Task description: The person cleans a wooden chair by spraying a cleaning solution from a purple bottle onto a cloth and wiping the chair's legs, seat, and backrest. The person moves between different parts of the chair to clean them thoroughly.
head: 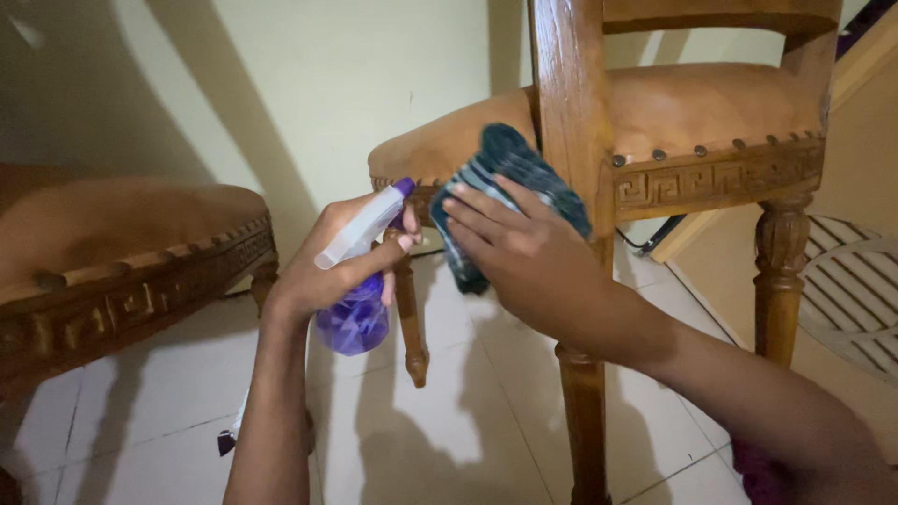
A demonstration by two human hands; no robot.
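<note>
While the left hand (341, 266) grips the purple spray bottle (355, 309), the right hand (524, 248) presses a striped cloth (510, 164) against the chair leg (575, 140); a mis-aimed nozzle may wet the upholstery.

Two chairs (655, 122) (112, 252), one spray bottle (355, 281), one cloth (510, 178), two hands (327, 266) (524, 252).

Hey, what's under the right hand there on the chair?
Under the right hand lies a dark blue-green striped cloth, pressed against the wooden chair leg. The cloth's middle and the wood behind it are covered by the hand.
</note>
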